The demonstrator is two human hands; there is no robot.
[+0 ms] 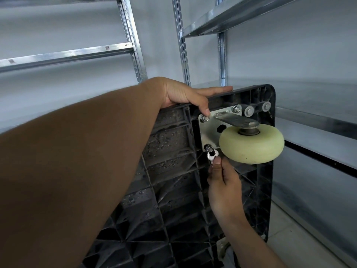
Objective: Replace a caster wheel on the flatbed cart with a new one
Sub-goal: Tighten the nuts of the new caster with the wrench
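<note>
With the left hand [185, 95] gripping the upended cart [173, 151], the right hand [222, 182] pinches a wrench [212, 156] on the caster [251, 144] plate's lower nut [209, 148], which looks like bolt work needing steady turns next.

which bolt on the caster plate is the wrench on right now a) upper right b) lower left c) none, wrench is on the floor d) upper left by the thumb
b: the right hand holds the small wrench with its head on the lower-left bolt of the caster plate, just left of the cream wheel, while the left hand grips the cart's top edge with its thumb by the upper-left bolt.
</note>
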